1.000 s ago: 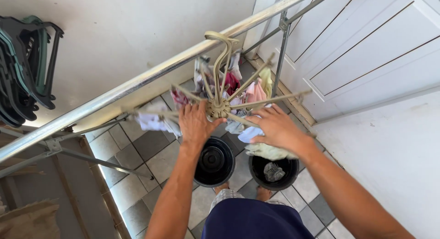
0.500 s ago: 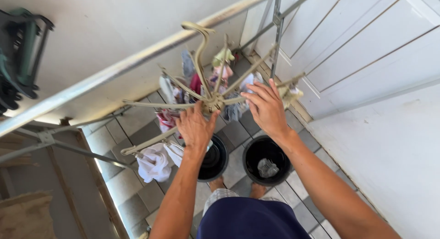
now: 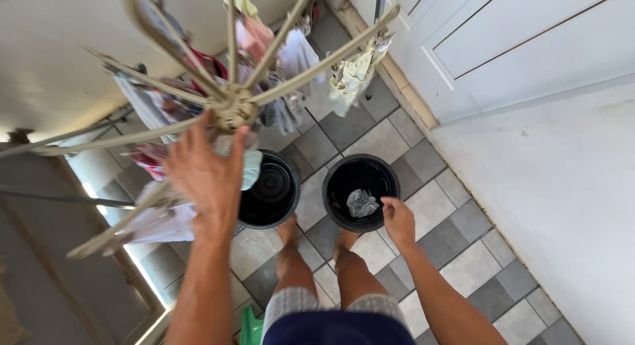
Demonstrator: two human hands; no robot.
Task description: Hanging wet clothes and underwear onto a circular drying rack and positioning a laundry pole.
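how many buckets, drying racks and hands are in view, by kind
black buckets: 2, one holding what looks like nested buckets, one holding a grey cloth
drying rack: 1, spoked, hung with small laundry
hands: 2, left hand up at the rack hub, right hand down by the bucket with the cloth
total: 5

Both arms are bare all the way up, no sleeves, nothing on the wrists. Dark navy top [image 3: 337, 328], pale checked shorts [image 3: 294, 302] underneath, bare legs and feet.
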